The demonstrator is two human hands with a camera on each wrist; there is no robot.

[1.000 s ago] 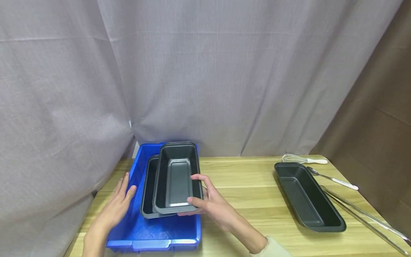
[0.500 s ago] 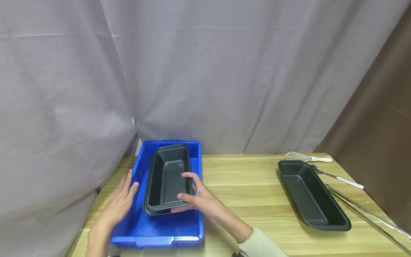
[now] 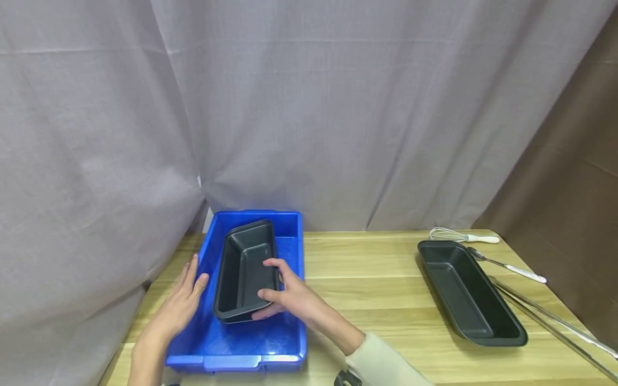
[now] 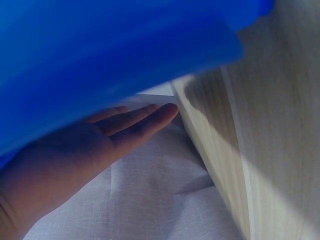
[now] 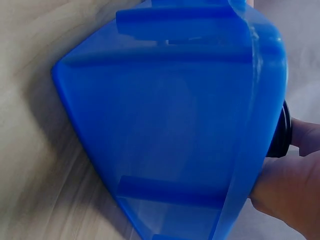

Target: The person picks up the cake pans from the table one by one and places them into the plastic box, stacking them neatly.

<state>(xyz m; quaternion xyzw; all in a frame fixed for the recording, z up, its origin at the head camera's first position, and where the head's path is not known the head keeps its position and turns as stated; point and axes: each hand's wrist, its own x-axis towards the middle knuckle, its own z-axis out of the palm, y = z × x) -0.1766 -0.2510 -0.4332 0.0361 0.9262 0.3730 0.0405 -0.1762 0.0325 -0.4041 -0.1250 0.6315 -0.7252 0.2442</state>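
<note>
A blue plastic bin (image 3: 258, 343) stands on the wooden table. Inside it my right hand (image 3: 292, 295) grips the right rim of dark loaf pans (image 3: 236, 284) nested together, thumb over the rim and fingers spread around the edge. The pans tilt slightly. In the right wrist view the bin's outer wall (image 5: 160, 120) hides most of them; one black corner (image 5: 283, 132) shows beside the hand (image 5: 290, 190). My left hand (image 3: 176, 305) has straight fingers along the bin's left outer side. In the left wrist view that hand (image 4: 75, 155) lies under the blue rim (image 4: 125, 60).
Another dark loaf pan (image 3: 463, 300) lies on the right of the table. Beside it are a white-handled whisk (image 3: 451, 236), a spoon (image 3: 507, 268) and long metal tongs (image 3: 550, 324). A grey curtain (image 3: 328, 118) hangs behind the table, and a brown one (image 3: 574, 177) at right.
My right hand has moved the loaf pans left and down into the bin; their offset rims now line up closely. The left hand stays at the bin's side.
</note>
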